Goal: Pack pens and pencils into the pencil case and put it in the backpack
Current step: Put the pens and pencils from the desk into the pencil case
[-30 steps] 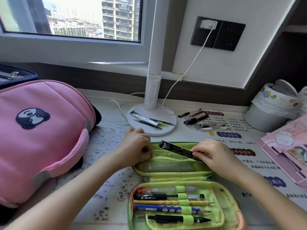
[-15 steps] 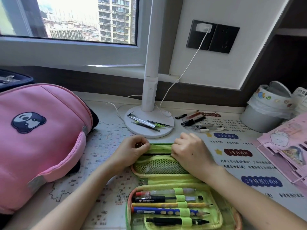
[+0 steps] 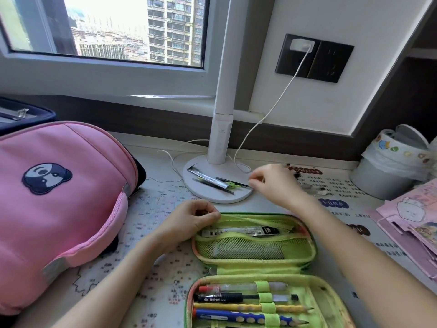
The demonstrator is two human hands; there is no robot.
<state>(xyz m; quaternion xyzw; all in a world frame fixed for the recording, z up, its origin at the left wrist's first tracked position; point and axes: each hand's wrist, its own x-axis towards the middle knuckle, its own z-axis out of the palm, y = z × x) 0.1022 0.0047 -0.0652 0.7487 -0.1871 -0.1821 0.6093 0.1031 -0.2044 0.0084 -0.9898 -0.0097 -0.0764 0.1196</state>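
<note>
A green pencil case [image 3: 255, 267] lies open on the desk in front of me. Its near half holds several pens and pencils [image 3: 248, 304] under elastic loops. A black and white packet [image 3: 246, 232] sits behind the mesh pocket in the far half. My left hand [image 3: 191, 220] pinches the case's upper left rim. My right hand [image 3: 272, 183] is over the lamp base [image 3: 212, 195], thumb and forefinger pinched at the end of a thin black pen [image 3: 233, 181] lying there beside a silver packet [image 3: 208, 178]. The pink backpack [image 3: 61, 209] lies at the left.
The white lamp pole [image 3: 221, 129] and its cable rise behind the base. More pens are mostly hidden behind my right hand. A white bucket [image 3: 387, 176] and pink papers [image 3: 413, 230] stand at the right. A dark blue case [image 3: 21, 112] sits behind the backpack.
My right hand tucked the black packet into the case's far half, then left it and moved up and right to the lamp base. My left hand kept its hold on the rim.
</note>
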